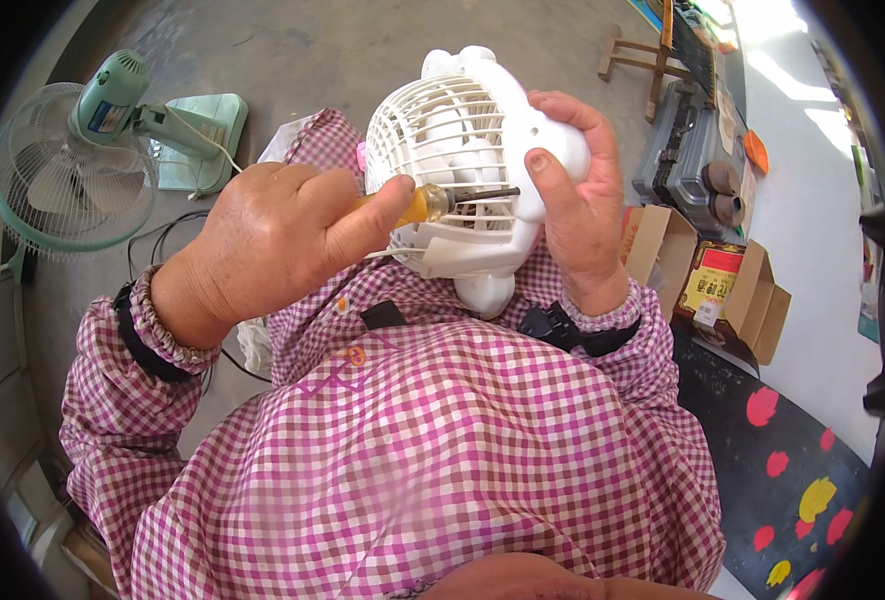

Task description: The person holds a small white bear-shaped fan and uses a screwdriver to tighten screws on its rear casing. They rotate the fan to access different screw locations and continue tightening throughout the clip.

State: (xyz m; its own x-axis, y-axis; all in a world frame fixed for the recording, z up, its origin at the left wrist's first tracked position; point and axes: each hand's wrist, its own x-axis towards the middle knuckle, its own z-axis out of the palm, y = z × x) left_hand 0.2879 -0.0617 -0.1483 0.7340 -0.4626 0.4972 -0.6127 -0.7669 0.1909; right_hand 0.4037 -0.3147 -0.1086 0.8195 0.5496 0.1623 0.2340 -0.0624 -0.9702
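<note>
A small white fan point(462, 165) with a caged, rounded body lies tilted on my lap. My right hand point(577, 195) is closed around its smooth white side, thumb toward me and fingers over the far edge. In my left hand point(272, 240) is a screwdriver point(430, 203) with a yellow translucent handle and a dark metal shaft. The shaft points right across the fan's cage, its tip close to the white casing. Whether the tip touches the casing I cannot tell. A white cord point(392, 253) runs out from the fan beneath my left hand.
A green table fan point(74, 165) lies on the floor at the far left, black cables near it. To the right are a grey tool case point(682, 150), an open cardboard box point(762, 310), a wooden stand point(652, 60) and a black board with coloured spots point(732, 410).
</note>
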